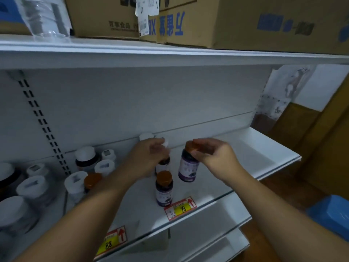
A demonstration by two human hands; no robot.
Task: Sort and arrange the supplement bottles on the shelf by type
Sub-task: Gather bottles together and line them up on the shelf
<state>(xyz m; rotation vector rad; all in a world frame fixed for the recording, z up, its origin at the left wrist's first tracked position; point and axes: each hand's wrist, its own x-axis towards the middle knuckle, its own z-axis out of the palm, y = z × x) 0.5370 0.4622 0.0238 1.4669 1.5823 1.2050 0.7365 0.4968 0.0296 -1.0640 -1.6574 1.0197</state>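
My right hand pinches the orange cap of a purple-labelled bottle standing on the white shelf. My left hand grips a white-capped dark bottle just left of it, mostly hiding it. A second orange-capped purple bottle stands in front, near the shelf edge. Another white cap shows behind my left hand. A third orange cap sits among the bottles at the left.
Several white-capped bottles crowd the shelf's left part. Price tags hang on the front edge. Cardboard boxes rest on the upper shelf. More boxes stand at the right, and a blue object lies lower right.
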